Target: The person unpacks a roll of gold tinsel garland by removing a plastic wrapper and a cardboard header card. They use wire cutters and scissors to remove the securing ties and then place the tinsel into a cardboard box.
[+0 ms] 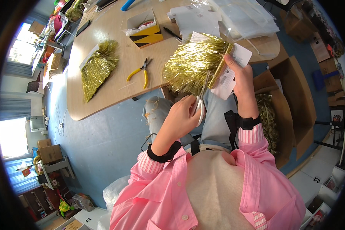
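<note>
My left hand (181, 116) grips a pair of white-handled scissors (200, 107). Their metal blades point up into the lower edge of a gold tinsel fringe (194, 61), close to its bound band. My right hand (241, 76) pinches that band with the thumb on top, together with a white printed card (227, 79). The card bears writing and a barcode. The fringe hangs over the table's near edge, above my knees. On the table to the left lies another gold tinsel fringe (101, 67) with a white card along its edge.
Yellow-handled pliers (141, 72) lie on the wooden table (118, 89). Beyond them are a yellow-and-black box (145, 31), a black pen (172, 34), white card sheets (194, 21) and clear plastic bags (244, 17). An open cardboard box (284, 115) holding tinsel stands at my right.
</note>
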### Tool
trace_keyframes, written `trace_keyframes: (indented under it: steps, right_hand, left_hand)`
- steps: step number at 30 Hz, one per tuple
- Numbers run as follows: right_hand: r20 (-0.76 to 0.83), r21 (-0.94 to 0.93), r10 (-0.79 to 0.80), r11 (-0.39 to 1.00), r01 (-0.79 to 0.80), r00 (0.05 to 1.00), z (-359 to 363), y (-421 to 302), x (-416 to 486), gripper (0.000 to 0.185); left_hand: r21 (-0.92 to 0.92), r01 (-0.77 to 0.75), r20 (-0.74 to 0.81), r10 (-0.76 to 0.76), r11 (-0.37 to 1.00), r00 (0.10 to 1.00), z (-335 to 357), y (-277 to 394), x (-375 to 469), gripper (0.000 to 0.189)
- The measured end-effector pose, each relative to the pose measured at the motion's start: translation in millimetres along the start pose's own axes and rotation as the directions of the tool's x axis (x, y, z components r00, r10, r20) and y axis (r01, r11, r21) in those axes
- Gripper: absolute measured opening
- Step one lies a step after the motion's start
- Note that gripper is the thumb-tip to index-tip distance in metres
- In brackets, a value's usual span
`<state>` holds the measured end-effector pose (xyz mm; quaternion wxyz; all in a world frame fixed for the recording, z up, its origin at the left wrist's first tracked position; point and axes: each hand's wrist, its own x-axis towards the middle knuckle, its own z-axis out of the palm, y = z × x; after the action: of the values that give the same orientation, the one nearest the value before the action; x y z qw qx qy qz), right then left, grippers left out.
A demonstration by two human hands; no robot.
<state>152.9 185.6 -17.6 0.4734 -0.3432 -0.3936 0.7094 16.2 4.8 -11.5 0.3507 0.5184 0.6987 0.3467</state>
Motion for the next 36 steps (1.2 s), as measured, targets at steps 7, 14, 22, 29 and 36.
trace_keyframes:
  steps: [7, 14, 22, 29, 36]
  right_hand:
    - [-0.001, 0.026, 0.016, 1.000, -0.016, 1.000, 0, -4, -2, 0.031]
    - [0.022, 0.021, 0.005, 1.000, -0.005, 1.000, 2, -6, -4, 0.029]
    - [0.017, 0.028, 0.012, 1.000, -0.012, 1.000, 1, -3, -4, 0.028]
    - [0.006, 0.007, 0.004, 1.000, -0.004, 1.000, 2, -3, -4, 0.028]
    - [-0.015, -0.036, -0.026, 0.999, 0.025, 1.000, -1, -2, -3, 0.030]
  left_hand:
    - [0.046, -0.020, 0.024, 0.019, 0.999, 1.000, 3, -2, -1, 0.030]
    - [0.038, -0.050, 0.033, 0.049, 0.998, 0.998, 6, -3, 2, 0.029]
    - [0.042, -0.080, 0.048, 0.078, 0.996, 0.996, 8, -9, 2, 0.032]
    - [-0.069, 0.014, 0.160, -0.003, 0.998, 0.987, 10, -14, 3, 0.029]
    - [-0.048, 0.068, 0.153, -0.060, 0.997, 0.986, 2, -8, -2, 0.023]
